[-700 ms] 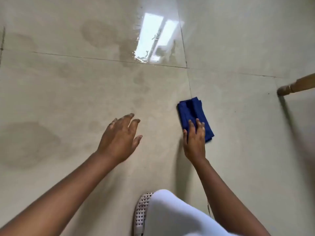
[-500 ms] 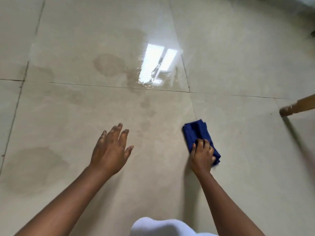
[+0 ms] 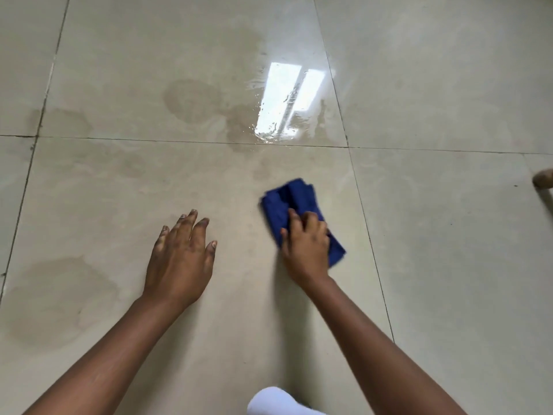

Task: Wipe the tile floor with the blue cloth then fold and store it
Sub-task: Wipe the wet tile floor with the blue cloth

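Presently, step in hand: wiping, judged from the right hand (image 3: 306, 245) pressing the folded deep-blue cloth (image 3: 294, 211) to the glossy beige tile floor (image 3: 449, 280).
Right hand: fingers curled over the cloth's near end, palm bearing down; it pins rather than pinches, thumb side hidden.
Left hand (image 3: 181, 259): fingers spread and extended, holding nothing; whether the palm rests on the tile or floats just above it cannot be told.
Cloth position: just right of centre, lying from about 11 o'clock to 5 o'clock under the hand, on the near tile beside the grout line.
Cloth look: a bunched oblong pad with soft ridges along its top; far edge blurred, suggesting motion.
Wet patch (image 3: 287, 115): shining puddle at 12 o'clock from the cloth, across the grout line; duller damp stains at 9 and 7 o'clock.
Doing it well: likely push flat toward the puddle with even palm pressure, overlapping strokes, keeping the folds from opening.
Risk: a slick floor may let the bracing hand slide.
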